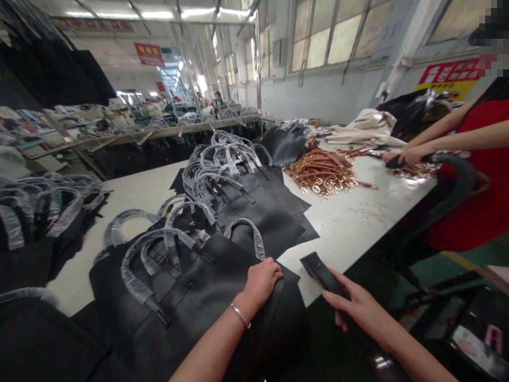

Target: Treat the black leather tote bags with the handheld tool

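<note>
My left hand (263, 280) has its fingers curled over the edge of a black leather-like bag panel (222, 286), which lies on top of a stack near me. Curved handles (137, 265) wrapped in clear plastic are fixed to the panels. To the right, beyond the table's edge, my right hand (352, 302) is closed around a black, flat-ended tool that looks like a nozzle (323, 271). Its wide tip points up and left, just over the table edge, apart from the panel. The tool's lower part is dark and partly hidden by my hand and forearm.
More black panels with wrapped handles (258, 204) lie further back on the pale table (350, 228). Brown straps with gold buckles (324, 170) are heaped behind. At right, a co-worker's hands (413, 154) hold something dark by a thick black hose (465, 180). Another bag pile (43, 212) stands left.
</note>
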The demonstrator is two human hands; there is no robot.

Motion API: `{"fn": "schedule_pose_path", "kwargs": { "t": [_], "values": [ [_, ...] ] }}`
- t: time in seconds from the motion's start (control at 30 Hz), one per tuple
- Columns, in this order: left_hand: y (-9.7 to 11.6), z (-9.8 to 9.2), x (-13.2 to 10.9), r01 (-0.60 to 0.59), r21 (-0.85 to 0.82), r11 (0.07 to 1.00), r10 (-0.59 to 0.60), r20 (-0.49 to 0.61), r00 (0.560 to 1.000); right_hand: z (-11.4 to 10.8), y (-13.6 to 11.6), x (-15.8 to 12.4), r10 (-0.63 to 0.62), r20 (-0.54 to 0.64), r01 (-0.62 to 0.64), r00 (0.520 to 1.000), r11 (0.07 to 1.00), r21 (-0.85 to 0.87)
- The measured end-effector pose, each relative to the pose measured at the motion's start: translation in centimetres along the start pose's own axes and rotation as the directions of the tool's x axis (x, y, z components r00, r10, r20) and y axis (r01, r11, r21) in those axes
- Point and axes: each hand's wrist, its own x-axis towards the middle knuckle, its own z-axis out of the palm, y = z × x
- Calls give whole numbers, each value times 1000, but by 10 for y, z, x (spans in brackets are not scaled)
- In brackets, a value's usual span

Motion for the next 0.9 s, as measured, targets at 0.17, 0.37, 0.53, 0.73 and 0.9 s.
{"fn": "schedule_pose_path", "kwargs": {
  "t": [0.17,0.37,0.53,0.73,0.9],
  "values": [
    [-7,1,-4,83,-171,982,-91,-39,995,1,-6,-7,16,136,-20,991,999,26],
    [-23,4,-41,125,-230,965,-184,-256,949,12,-31,-6,69,425,-63,903,998,-28],
    [-24,11,-51,80,-289,954,-160,-264,951,26,-40,11,125,467,-94,876,992,-90],
    [-35,4,-51,99,-353,930,-216,-309,926,29,-43,20,156,463,-133,872,988,-82],
    [-73,-33,-55,433,-305,848,-523,-606,599,27,-29,19,174,447,-143,878,984,-101]
  ]
}}
